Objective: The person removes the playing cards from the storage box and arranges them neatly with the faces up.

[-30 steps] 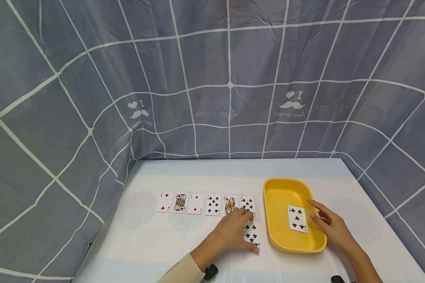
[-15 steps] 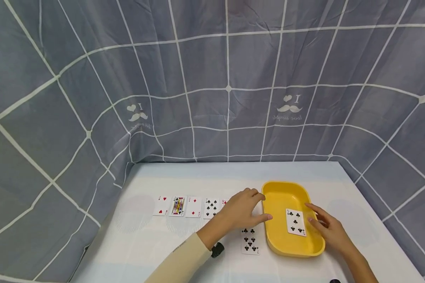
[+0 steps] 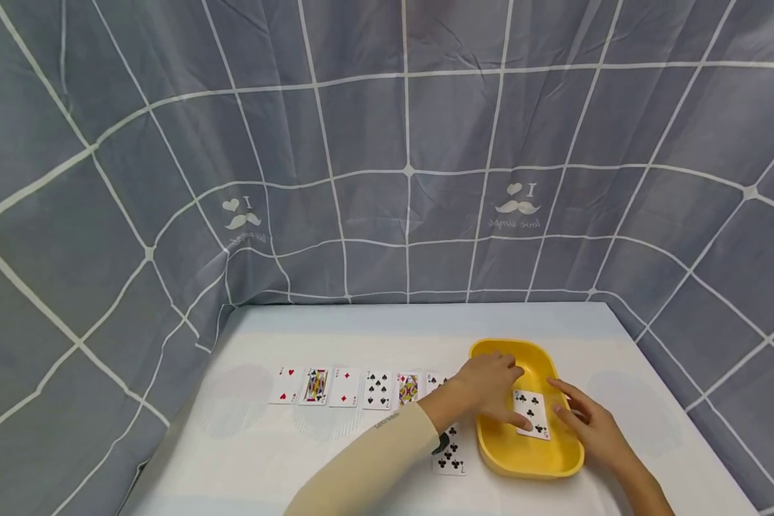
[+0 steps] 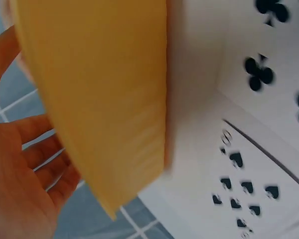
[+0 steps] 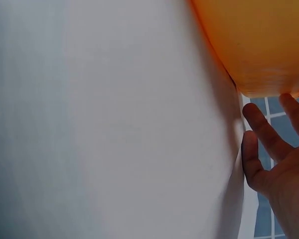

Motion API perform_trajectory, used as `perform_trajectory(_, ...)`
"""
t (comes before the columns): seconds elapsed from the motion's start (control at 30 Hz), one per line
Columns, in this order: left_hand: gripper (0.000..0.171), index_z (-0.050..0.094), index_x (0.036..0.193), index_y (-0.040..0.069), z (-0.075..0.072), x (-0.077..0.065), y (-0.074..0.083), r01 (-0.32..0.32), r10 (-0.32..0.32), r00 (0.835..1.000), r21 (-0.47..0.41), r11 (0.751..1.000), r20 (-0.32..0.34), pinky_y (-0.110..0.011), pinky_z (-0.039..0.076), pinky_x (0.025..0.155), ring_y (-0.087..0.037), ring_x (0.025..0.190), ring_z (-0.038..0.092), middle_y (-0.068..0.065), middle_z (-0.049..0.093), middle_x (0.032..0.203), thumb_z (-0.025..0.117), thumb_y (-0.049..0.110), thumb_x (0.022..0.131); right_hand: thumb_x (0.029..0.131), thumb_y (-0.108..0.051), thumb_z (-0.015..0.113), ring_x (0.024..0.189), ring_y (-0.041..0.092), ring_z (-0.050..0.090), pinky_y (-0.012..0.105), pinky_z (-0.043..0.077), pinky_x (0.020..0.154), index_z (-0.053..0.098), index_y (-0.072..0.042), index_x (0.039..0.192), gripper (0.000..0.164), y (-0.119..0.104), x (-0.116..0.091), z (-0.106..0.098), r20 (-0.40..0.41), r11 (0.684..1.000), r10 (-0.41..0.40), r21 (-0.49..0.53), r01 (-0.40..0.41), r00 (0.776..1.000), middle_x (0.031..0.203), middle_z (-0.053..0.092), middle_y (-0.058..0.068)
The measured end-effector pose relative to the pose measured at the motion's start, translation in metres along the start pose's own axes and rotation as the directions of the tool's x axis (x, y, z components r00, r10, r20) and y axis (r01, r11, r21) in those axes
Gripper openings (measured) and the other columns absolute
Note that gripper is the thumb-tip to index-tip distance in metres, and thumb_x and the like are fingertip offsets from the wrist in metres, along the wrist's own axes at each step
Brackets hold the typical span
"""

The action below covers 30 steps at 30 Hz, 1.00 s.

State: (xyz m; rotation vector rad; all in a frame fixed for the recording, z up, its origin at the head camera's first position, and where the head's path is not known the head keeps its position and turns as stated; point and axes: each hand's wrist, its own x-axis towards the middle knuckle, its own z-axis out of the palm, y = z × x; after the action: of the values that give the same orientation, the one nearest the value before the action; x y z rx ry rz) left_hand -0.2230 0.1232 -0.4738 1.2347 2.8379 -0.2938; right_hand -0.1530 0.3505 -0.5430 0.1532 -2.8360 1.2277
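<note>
My left hand reaches over the left rim of a yellow tray. Its fingers are spread, and the thumb lies at the lower left corner of a five of clubs inside the tray. In the left wrist view the fingers show past the tray's wall, partly hidden by it. At the tray's right rim rests my right hand, its fingers loosely extended. The right wrist view has those fingers at the tray's outer side. Below my left forearm, a seven of clubs is partly covered.
A row of face-up playing cards lies left of the tray, from a heart card past a seven of spades to an eight of spades, which my left arm partly hides. A grey checked curtain hangs behind the white table.
My left hand has moved right from the seven of clubs to inside the tray, over the five of clubs. The right hand stays at the tray's rim. The head view has tilted up slightly.
</note>
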Motion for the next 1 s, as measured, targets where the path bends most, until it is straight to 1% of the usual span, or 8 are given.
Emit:
perform_trajectory(0.07, 0.102, 0.044, 0.143, 0.033, 0.002, 0.006, 0.006, -0.005, 0.005, 0.999, 0.021, 1.000, 0.043, -0.023, 0.040, 0.107, -0.006, 0.123, 0.046, 0.014, 0.045, 0.138, 0.042, 0.096, 0.063, 0.100, -0.032, 0.053, 0.118, 0.032, 0.058, 0.020, 0.051, 0.087, 0.047, -0.022, 0.145, 0.046, 0.001, -0.001, 0.001, -0.007, 1.000, -0.030, -0.002, 0.030, 1.000, 0.146, 0.048, 0.014)
perform_trajectory(0.1, 0.102, 0.043, 0.143, 0.034, 0.003, 0.009, 0.009, -0.005, 0.003, 0.998, 0.021, 1.000, 0.068, -0.023, 0.040, 0.107, -0.006, 0.124, 0.046, 0.014, 0.044, 0.139, 0.043, 0.096, 0.062, 0.100, -0.032, 0.053, 0.115, 0.023, 0.060, 0.017, 0.049, 0.085, 0.047, -0.022, 0.144, 0.045, 0.001, -0.001, 0.002, -0.012, 0.999, -0.041, -0.004, 0.041, 0.999, 0.145, 0.049, 0.013)
perform_trajectory(0.2, 0.105, 0.042, 0.143, 0.035, 0.006, 0.015, 0.018, -0.006, 0.002, 0.991, 0.025, 1.000, 0.137, -0.024, 0.039, 0.108, -0.006, 0.127, 0.044, 0.015, 0.041, 0.143, 0.045, 0.097, 0.058, 0.100, -0.031, 0.054, 0.105, 0.001, 0.058, 0.017, 0.050, 0.082, 0.049, -0.022, 0.143, 0.044, 0.001, 0.000, 0.005, -0.026, 0.998, -0.068, 0.002, 0.068, 0.997, 0.141, 0.053, 0.012)
perform_trajectory(0.27, 0.107, 0.041, 0.144, 0.035, 0.008, 0.018, 0.023, -0.011, 0.003, 0.982, 0.041, 0.999, 0.188, -0.023, 0.037, 0.109, -0.005, 0.129, 0.041, 0.016, 0.038, 0.145, 0.046, 0.098, 0.057, 0.100, -0.031, 0.055, 0.101, -0.008, 0.055, 0.018, 0.051, 0.081, 0.050, -0.022, 0.143, 0.044, 0.001, 0.000, 0.007, -0.031, 0.997, -0.079, 0.004, 0.079, 0.996, 0.139, 0.054, 0.013)
perform_trajectory(0.37, 0.107, 0.041, 0.142, 0.036, 0.013, 0.021, 0.029, -0.003, -0.010, 0.971, 0.054, 0.999, 0.239, -0.021, 0.037, 0.107, -0.002, 0.126, 0.041, 0.018, 0.038, 0.141, 0.049, 0.097, 0.055, 0.100, -0.031, 0.054, 0.101, -0.007, 0.055, 0.019, 0.052, 0.080, 0.050, -0.021, 0.142, 0.044, 0.001, 0.000, 0.009, -0.027, 0.996, -0.090, 0.010, 0.091, 0.996, 0.139, 0.054, 0.013)
perform_trajectory(0.47, 0.104, 0.042, 0.140, 0.037, 0.016, 0.021, 0.034, 0.004, -0.021, 0.965, 0.066, 0.998, 0.261, -0.020, 0.038, 0.105, 0.000, 0.121, 0.042, 0.019, 0.040, 0.135, 0.053, 0.096, 0.054, 0.100, -0.031, 0.054, 0.102, -0.005, 0.056, 0.020, 0.052, 0.080, 0.050, -0.022, 0.142, 0.043, 0.001, 0.000, 0.011, -0.020, 0.996, -0.085, 0.014, 0.085, 0.996, 0.140, 0.054, 0.012)
perform_trajectory(0.8, 0.092, 0.042, 0.140, 0.038, 0.019, 0.026, 0.040, 0.046, -0.059, 0.972, 0.063, 0.997, 0.228, -0.019, 0.041, 0.104, 0.000, 0.122, 0.043, 0.020, 0.038, 0.140, 0.055, 0.088, 0.064, 0.100, -0.031, 0.054, 0.101, -0.008, 0.055, 0.018, 0.051, 0.079, 0.050, -0.022, 0.142, 0.043, 0.000, -0.002, 0.008, -0.029, 0.997, -0.080, 0.013, 0.081, 0.996, 0.140, 0.054, 0.011)
perform_trajectory(1.0, 0.093, 0.042, 0.140, 0.038, 0.020, 0.033, 0.042, 0.065, -0.058, 0.976, -0.025, 0.998, 0.208, -0.019, 0.043, 0.102, -0.001, 0.117, 0.045, 0.019, 0.041, 0.135, 0.063, 0.084, 0.062, 0.100, -0.032, 0.054, 0.100, -0.008, 0.055, 0.019, 0.051, 0.078, 0.050, -0.023, 0.142, 0.044, 0.000, -0.004, -0.001, -0.038, 0.998, -0.062, -0.001, 0.062, 0.997, 0.140, 0.053, 0.011)
